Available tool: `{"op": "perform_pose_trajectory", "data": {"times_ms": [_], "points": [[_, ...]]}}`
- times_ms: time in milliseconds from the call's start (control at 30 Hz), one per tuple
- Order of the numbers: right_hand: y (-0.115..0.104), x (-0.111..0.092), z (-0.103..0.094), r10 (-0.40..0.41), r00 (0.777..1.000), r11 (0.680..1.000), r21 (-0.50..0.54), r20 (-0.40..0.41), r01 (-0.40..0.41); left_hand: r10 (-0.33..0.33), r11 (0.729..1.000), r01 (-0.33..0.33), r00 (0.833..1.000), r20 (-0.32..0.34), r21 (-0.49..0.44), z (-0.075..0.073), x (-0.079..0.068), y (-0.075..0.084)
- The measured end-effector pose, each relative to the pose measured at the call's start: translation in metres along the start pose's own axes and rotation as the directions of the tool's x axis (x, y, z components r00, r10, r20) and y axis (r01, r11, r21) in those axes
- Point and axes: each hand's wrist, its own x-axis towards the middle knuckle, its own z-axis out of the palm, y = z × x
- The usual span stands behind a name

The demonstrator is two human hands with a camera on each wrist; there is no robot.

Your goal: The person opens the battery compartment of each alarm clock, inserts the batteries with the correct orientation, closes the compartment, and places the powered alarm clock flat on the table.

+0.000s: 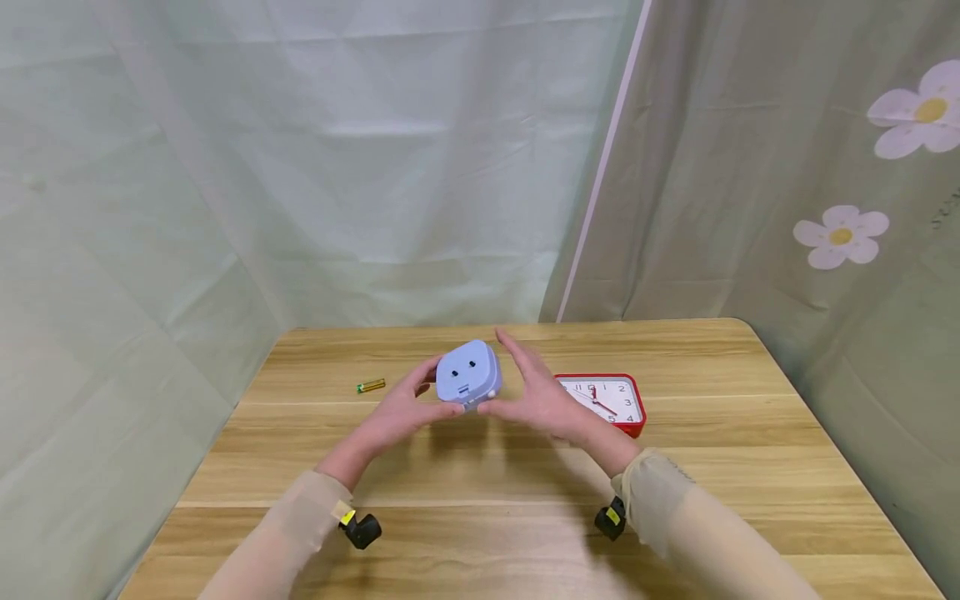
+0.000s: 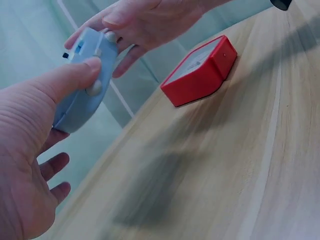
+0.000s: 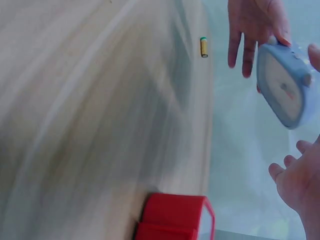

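Observation:
A small light-blue alarm clock [image 1: 467,373] is held up above the table, its back with two black knobs turned toward the head camera. Its white dial shows in the right wrist view, blurred. My left hand [image 1: 405,408] grips the clock from the left, thumb along the edge that has round feet [image 2: 94,89]. On the other side my right hand [image 1: 542,398] is spread, its thumb close to the clock's lower corner and its fingers apart from the case. Right of the hands, a red square clock [image 1: 634,425] stands with its dial tilted upward, partly covered by the right hand.
A yellow-gold battery with a green end [image 1: 371,386] lies on the wooden table [image 1: 480,517], left of the hands. Pale curtains [image 1: 390,167] hang behind the table, with flowers printed on the right side. A small black camera is strapped at each wrist.

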Motion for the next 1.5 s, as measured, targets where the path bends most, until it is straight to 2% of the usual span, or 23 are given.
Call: {"op": "perform_pose_trajectory", "data": {"times_ms": [100, 200, 300, 400, 600, 867, 1267, 1500], "points": [[-0.001, 0.004, -0.005, -0.050, 0.999, 0.989, -0.136, 0.021, 0.053, -0.002, 0.996, 0.003, 1.000, -0.007, 0.085, -0.003, 0.000, 0.003], [-0.002, 0.008, -0.009, -0.089, 0.994, 0.959, -0.263, 0.065, 0.103, -0.014, 0.986, 0.016, 1.000, -0.014, 0.164, -0.005, -0.001, 0.007], [-0.003, 0.012, -0.011, -0.079, 0.990, 0.923, -0.368, 0.116, 0.116, -0.029, 0.971, 0.033, 0.999, -0.022, 0.238, -0.007, -0.002, 0.009], [-0.004, 0.015, -0.009, -0.065, 0.987, 0.895, -0.429, 0.147, 0.123, -0.027, 0.954, 0.031, 0.999, -0.019, 0.299, -0.007, -0.003, 0.012], [-0.002, 0.018, -0.002, -0.030, 0.983, 0.889, -0.445, 0.179, 0.108, -0.011, 0.914, 0.015, 1.000, -0.012, 0.406, -0.004, -0.003, 0.014], [0.006, 0.020, 0.011, -0.029, 0.980, 0.872, -0.475, 0.195, 0.120, 0.004, 0.886, -0.007, 1.000, 0.006, 0.464, -0.002, -0.002, 0.009], [0.022, 0.026, 0.036, 0.007, 0.979, 0.863, -0.495, 0.206, 0.098, -0.080, 0.886, 0.039, 0.994, 0.070, 0.462, -0.003, 0.000, -0.016], [0.025, 0.027, 0.044, 0.031, 0.976, 0.865, -0.495, 0.217, 0.083, -0.085, 0.881, 0.030, 0.992, 0.094, 0.473, -0.006, 0.000, -0.028]]}}
